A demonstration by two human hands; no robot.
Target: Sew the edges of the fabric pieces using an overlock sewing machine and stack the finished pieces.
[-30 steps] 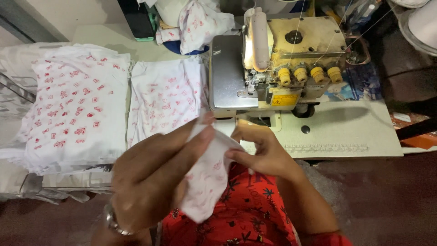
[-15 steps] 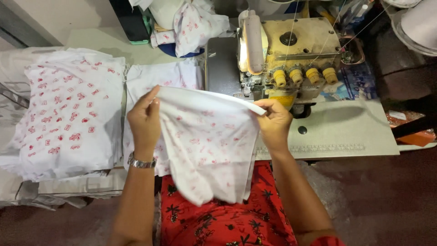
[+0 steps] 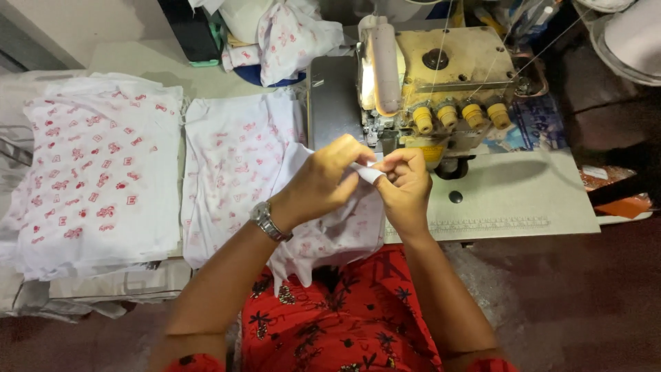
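A white cloth piece point(image 3: 341, 231) with small pink prints hangs from both hands down over the table edge, onto the lap in the red flowered dress point(image 3: 337, 320). Its upper edge is pinched together just in front of the sewing machine point(image 3: 434, 89). The left hand point(image 3: 323, 180), with a wristwatch point(image 3: 265, 222) on the wrist, grips this edge between thumb and fingers. The right hand point(image 3: 406, 186) touches the left one and pinches the same edge with its fingertips. On the table point(image 3: 516, 196), left of the hands, lie two piles of the same printed cloth: a flat pile point(image 3: 237, 165) just beside them, and a thicker pile point(image 3: 96, 172) farther left.
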